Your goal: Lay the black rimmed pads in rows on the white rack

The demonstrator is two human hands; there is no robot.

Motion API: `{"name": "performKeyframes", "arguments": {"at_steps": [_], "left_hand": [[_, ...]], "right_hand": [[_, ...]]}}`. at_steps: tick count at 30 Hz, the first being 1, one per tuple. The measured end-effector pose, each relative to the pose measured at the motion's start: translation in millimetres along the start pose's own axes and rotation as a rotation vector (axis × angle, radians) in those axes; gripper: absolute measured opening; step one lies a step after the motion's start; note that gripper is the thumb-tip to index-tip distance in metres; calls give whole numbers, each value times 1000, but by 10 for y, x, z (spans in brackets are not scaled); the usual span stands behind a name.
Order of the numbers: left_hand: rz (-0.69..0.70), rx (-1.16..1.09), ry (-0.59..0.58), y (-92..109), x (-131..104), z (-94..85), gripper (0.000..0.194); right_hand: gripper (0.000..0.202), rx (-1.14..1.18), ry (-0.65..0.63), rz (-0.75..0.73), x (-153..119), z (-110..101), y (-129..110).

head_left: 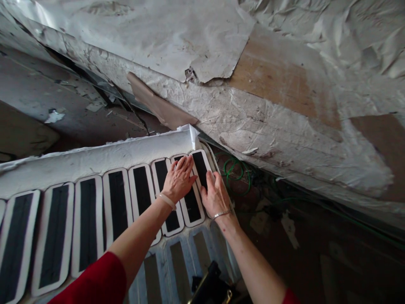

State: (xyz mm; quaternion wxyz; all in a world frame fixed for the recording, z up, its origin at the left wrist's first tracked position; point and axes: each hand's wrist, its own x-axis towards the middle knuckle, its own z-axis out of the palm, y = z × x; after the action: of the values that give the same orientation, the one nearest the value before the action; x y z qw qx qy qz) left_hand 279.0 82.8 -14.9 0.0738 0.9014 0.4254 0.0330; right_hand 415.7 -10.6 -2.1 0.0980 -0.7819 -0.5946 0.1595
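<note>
A row of long, rounded strips with white rims and black middles lies side by side on a pale table; one such strip (117, 207) is near the middle. My left hand (179, 179) is spread flat over the strips near the right end, fingers stretched out. At the row's right end is the last white-rimmed black strip (200, 164). Its near part is covered by my right hand (217, 196), whose thumb and fingers are closed around it. What material the strips are made of cannot be told.
Nearer me, a blue-grey slatted surface (164, 266) shows below the row, with a dark object (210, 285) on it. A raised white edge (95, 154) runs behind the strips. Beyond stands a paper-covered bench (177, 55). Green cable (234, 173) coils down at the right.
</note>
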Motion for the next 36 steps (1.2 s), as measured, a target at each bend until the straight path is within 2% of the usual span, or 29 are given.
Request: {"name": "performKeyframes", "arguments": {"at_steps": [7, 12, 17, 20, 24, 29, 33, 36], "left_hand": [[-1, 24, 5, 41, -26, 74, 64], [7, 28, 25, 54, -31, 105, 63], [4, 30, 34, 34, -34, 114, 63], [11, 28, 50, 24, -42, 141, 62], [29, 37, 83, 15, -60, 205, 62], [58, 21, 104, -5, -93, 252, 57], [69, -32, 91, -3, -81, 239, 53], [30, -78, 31, 36, -83, 180, 56]], "right_hand": [[55, -199, -152, 24, 72, -182, -137], [46, -293, -170, -30, 163, -342, -138], [38, -268, -163, -99, 200, -451, -20], [40, -218, -113, -129, 76, -420, 104], [45, -158, -75, -239, -182, -234, 281], [53, -189, -62, -224, -320, -39, 378], [59, -190, -97, -214, -311, -114, 365], [68, -124, -37, -172, -425, -294, 329]]}}
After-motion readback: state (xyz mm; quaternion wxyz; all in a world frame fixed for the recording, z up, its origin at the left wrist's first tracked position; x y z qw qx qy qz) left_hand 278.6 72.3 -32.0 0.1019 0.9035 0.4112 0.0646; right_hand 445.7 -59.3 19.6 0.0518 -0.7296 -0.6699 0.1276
